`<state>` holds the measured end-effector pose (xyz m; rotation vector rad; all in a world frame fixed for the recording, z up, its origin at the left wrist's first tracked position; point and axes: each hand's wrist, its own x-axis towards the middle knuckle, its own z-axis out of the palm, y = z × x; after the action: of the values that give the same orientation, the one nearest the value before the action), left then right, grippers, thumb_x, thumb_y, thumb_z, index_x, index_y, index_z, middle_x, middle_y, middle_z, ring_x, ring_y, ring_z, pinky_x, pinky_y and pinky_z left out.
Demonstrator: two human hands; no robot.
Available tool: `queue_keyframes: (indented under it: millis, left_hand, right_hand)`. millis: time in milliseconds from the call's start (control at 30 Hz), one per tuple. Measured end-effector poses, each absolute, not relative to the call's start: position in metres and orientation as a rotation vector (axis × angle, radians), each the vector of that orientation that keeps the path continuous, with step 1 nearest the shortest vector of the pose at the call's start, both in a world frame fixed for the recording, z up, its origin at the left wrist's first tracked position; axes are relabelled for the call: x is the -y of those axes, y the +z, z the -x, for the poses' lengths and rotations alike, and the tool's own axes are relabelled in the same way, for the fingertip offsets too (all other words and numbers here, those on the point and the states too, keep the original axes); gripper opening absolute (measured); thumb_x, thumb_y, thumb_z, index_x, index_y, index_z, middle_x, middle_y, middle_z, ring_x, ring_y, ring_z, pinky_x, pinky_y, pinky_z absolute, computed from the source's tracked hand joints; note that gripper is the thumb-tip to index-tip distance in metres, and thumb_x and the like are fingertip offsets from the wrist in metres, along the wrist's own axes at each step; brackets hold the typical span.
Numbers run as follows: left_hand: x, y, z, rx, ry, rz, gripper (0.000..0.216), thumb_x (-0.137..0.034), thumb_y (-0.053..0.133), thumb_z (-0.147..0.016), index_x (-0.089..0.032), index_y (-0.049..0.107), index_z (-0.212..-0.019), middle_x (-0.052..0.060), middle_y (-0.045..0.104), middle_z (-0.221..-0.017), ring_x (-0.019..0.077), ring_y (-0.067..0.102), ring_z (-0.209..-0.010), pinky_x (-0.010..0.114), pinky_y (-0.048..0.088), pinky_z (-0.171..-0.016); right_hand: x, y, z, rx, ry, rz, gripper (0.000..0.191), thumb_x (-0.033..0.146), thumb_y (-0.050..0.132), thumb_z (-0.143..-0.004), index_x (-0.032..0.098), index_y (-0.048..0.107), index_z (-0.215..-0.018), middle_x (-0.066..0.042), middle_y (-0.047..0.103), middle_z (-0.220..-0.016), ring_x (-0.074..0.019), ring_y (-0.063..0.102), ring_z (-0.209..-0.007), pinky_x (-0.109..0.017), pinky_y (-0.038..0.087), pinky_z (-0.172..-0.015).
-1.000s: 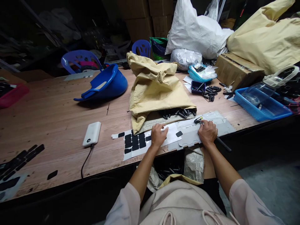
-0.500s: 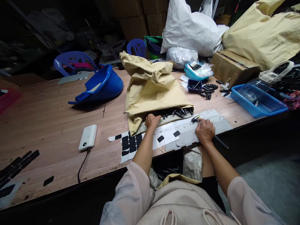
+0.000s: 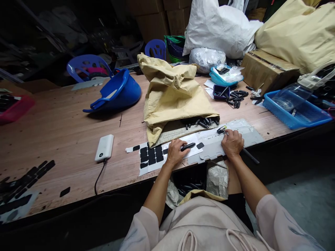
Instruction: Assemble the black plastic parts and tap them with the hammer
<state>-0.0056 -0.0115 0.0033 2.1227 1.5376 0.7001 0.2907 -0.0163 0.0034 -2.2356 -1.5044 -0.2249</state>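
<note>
My left hand [image 3: 176, 152] pinches a slim black pen-shaped piece [image 3: 188, 146] by one end, low over the white paper strip [image 3: 195, 152] that bears black rounded patches [image 3: 151, 155]. My right hand [image 3: 232, 143] is wrapped around a small hammer; its head [image 3: 222, 129] points to the left and its dark handle [image 3: 251, 156] sticks out past the table edge. Under that hand lies a grey taped board [image 3: 235, 129]. Just behind my left hand, a yellow sack [image 3: 178, 101] lies with its mouth towards me, several black pieces [image 3: 205, 122] showing inside.
A white power bank [image 3: 104, 148] with a cable and a blue scoop [image 3: 121, 89] are on the left. To the right stand a blue basket [image 3: 295, 120] and a cardboard box [image 3: 269, 71]. On my lap, an open bag [image 3: 218, 179] holds more black pieces.
My left hand has come out of the sack's mouth towards me and now holds a black piece over the paper strip. My right hand still grips the hammer. The view has shifted slightly.
</note>
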Motion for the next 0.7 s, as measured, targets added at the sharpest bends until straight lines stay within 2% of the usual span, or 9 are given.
queue_keyframes:
  millis: [167, 300, 500, 700]
  left_hand:
    - [0.008, 0.003, -0.004, -1.552, 0.702, -2.045, 0.014, -0.027, 0.084, -0.082, -0.026, 0.08, -0.096, 0.003, 0.073, -0.097, 0.0248, 0.061, -0.101, 0.04, 0.046, -0.096]
    - [0.006, 0.004, -0.003, -1.541, 0.695, -2.001, 0.013, -0.027, 0.084, -0.082, -0.027, 0.08, -0.094, 0.001, 0.073, -0.094, 0.0238, 0.06, -0.099, 0.039, 0.046, -0.096]
    - [0.003, 0.001, -0.003, -1.548, 0.701, -1.955, 0.013, -0.027, 0.086, -0.079, -0.026, 0.082, -0.091, 0.001, 0.074, -0.092, 0.0231, 0.061, -0.098, 0.039, 0.046, -0.096]
    - [0.004, -0.002, -0.003, -1.539, 0.714, -1.966, 0.014, -0.029, 0.087, -0.081, -0.029, 0.085, -0.094, 0.002, 0.074, -0.092, 0.0236, 0.06, -0.099, 0.039, 0.046, -0.094]
  right_hand:
    - [0.015, 0.004, -0.295, 1.509, -0.206, 2.24, 0.03, 0.026, 0.054, -0.098, 0.02, 0.073, -0.12, -0.014, 0.064, -0.107, -0.0263, 0.049, -0.096, -0.036, 0.027, -0.075]
    - [0.018, 0.011, -0.297, 1.519, -0.138, 2.177, 0.031, 0.024, 0.053, -0.098, 0.021, 0.075, -0.12, -0.012, 0.065, -0.102, -0.0254, 0.051, -0.093, -0.035, 0.032, -0.077]
    - [0.042, 0.022, -0.252, 1.709, 0.075, 1.647, 0.035, 0.024, 0.047, -0.103, 0.022, 0.071, -0.129, -0.01, 0.072, -0.108, -0.0226, 0.064, -0.1, -0.032, 0.049, -0.087]
    - [0.064, 0.025, -0.199, 1.848, 0.289, 1.433, 0.034, 0.029, 0.048, -0.106, 0.026, 0.073, -0.128, -0.006, 0.073, -0.102, -0.0193, 0.068, -0.095, -0.029, 0.053, -0.088]
